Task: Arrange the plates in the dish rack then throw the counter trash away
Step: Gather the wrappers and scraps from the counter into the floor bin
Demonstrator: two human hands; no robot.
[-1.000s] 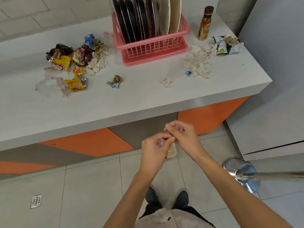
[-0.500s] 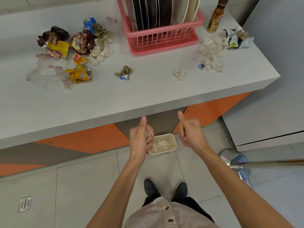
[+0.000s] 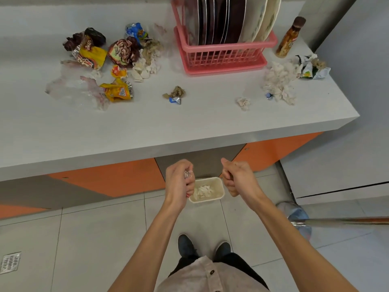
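The plates all stand upright, side by side, in the pink dish rack at the back of the counter. We see no plate outside it, so we judge the first part of the task as done, and the second part as only begun. The left hand is curled around a small shiny scrap, perhaps foil or clear wrapper, and holds it just beside the small cream bin that stands on the floor under the counter edge. The right hand is at the other side of the bin, its fingers curled into a fist, and we see nothing in it. Inside the bin there are already some white paper pieces. On the counter much trash is left: a heap of snack wrappers and a clear plastic sheet at the left of the rack, a small brown wad and a small tissue ball near the front, a pile of white tissues and a crumpled packet at the right. A brown bottle stands just beside the rack; whether it counts as trash, we cannot tell. We think several more trips to the bin are needed.
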